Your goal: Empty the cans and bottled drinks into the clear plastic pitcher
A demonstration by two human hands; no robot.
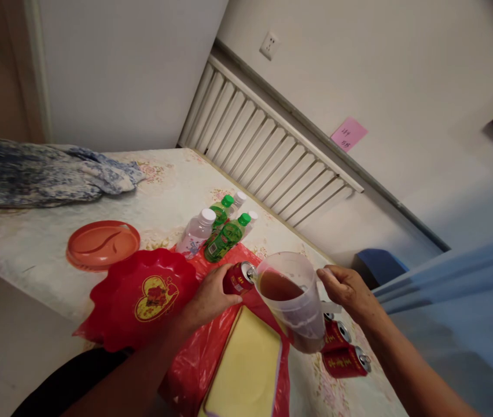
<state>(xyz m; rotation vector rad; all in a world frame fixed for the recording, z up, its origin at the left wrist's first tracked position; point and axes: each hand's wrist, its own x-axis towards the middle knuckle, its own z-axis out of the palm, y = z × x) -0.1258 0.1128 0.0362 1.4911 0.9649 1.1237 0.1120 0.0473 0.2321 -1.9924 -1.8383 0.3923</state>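
Observation:
My left hand (206,298) is wrapped round a red drink can (236,279). The can tilts to the right, its opened top against or just beside the rim of a translucent plastic pitcher (301,324). Brown liquid (282,287) shows inside the pitcher, which leans toward the can. On the pitcher's other side, my right hand (342,286) is closed around its handle, most of which the fingers hide. Just below that hand are more red cans (345,362), partly covered by the pitcher.
Left of my hands are a scalloped red tray (118,295) and an orange divided dish (103,246). Green-capped bottles (224,240) and a white-capped bottle (194,234) stand behind. A yellow cloth-like pad (246,370) lies on red plastic (194,359). A radiator (264,145) lines the wall.

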